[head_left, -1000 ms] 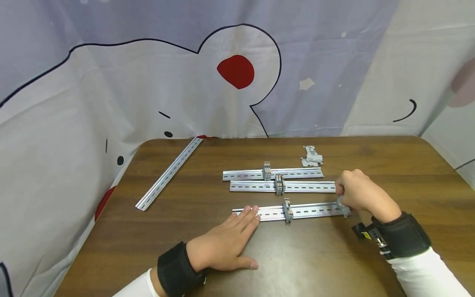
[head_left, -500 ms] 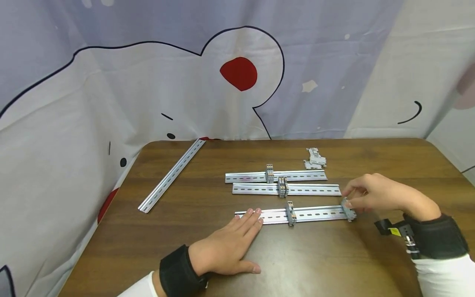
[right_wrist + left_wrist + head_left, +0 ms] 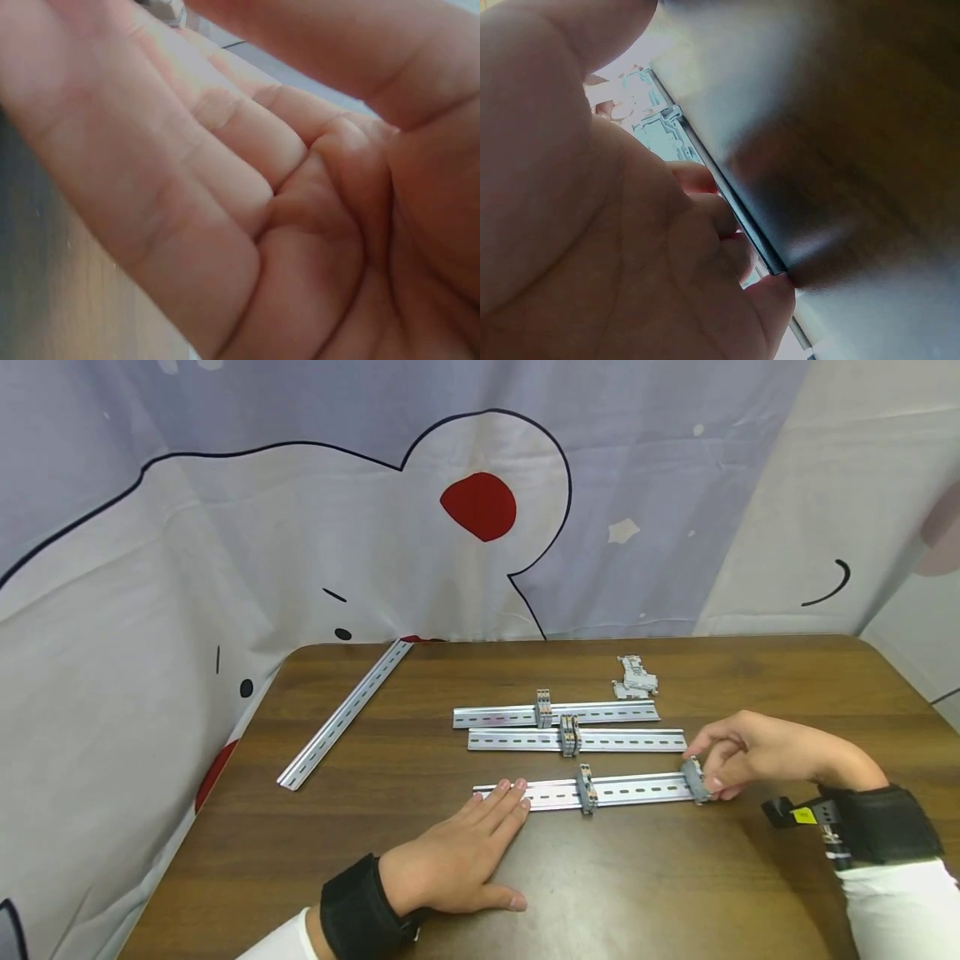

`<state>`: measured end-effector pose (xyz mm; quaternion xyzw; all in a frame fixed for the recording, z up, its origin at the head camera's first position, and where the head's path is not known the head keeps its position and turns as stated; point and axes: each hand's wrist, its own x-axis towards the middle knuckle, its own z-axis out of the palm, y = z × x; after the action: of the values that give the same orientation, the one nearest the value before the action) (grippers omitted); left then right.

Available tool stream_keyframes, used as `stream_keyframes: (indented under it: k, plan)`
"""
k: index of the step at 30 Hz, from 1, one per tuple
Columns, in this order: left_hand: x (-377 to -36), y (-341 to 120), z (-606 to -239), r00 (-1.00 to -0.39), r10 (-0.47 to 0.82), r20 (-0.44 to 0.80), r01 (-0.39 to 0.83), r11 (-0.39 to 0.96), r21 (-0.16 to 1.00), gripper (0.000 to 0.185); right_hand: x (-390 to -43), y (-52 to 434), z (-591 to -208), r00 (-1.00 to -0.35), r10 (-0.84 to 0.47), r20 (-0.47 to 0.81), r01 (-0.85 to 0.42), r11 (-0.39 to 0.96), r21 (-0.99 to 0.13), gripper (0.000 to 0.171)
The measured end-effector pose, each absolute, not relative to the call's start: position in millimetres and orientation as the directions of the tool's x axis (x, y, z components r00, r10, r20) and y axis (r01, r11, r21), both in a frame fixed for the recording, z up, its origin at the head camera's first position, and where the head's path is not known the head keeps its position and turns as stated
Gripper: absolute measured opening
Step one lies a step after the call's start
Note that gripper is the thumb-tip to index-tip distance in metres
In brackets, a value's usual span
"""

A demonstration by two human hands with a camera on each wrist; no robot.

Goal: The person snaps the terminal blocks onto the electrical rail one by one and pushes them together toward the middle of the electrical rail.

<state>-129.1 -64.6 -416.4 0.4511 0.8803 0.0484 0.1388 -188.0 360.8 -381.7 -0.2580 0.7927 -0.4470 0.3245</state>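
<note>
The nearest slotted metal DIN rail [image 3: 637, 788] lies crosswise on the table. My left hand [image 3: 450, 867] rests on its left end, fingers straight and flat; the left wrist view shows the rail's edge [image 3: 731, 196] beneath the fingers. At the right end stands a grey terminal block [image 3: 695, 779], which my right hand [image 3: 776, 750] pinches between thumb and fingers. Whether the block is fully seated on the rail, I cannot tell. Another terminal block [image 3: 586, 789] sits upright near the rail's middle. The right wrist view shows mostly palm and fingers, the fingertips out of frame.
Two more rails, a middle one [image 3: 630, 741] and a far one [image 3: 495, 717], lie behind, each bearing terminal blocks. A bare rail [image 3: 345, 714] slants at the left. Loose light-grey pieces [image 3: 636, 679] lie in a pile near the back edge.
My right hand has drawn back to the right and loosened from over the rail's end, now pinching the terminal block from its right side. The left hand stays in place on the rail.
</note>
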Motion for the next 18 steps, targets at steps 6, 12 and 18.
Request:
stream_keyframes:
  k: [6, 12, 18]
  plan:
    - [-129, -65, -417, -0.557, 0.807, -0.199, 0.782, 0.589, 0.201, 0.098, -189, 356, -383, -0.677, -0.662, -0.322, -0.045, 0.474, -0.879, 0.041]
    - [-129, -64, -416, -0.556, 0.808, -0.195, 0.786, 0.588, 0.192, 0.099, -187, 350, -383, -0.692, -0.639, -0.336, -0.039, 0.498, -0.866, 0.042]
    - [-129, -64, -416, -0.558, 0.805, -0.202, 0.78, 0.592, 0.203, 0.099, -185, 338, -383, -0.707, -0.626, -0.328, -0.052, 0.509, -0.859, 0.043]
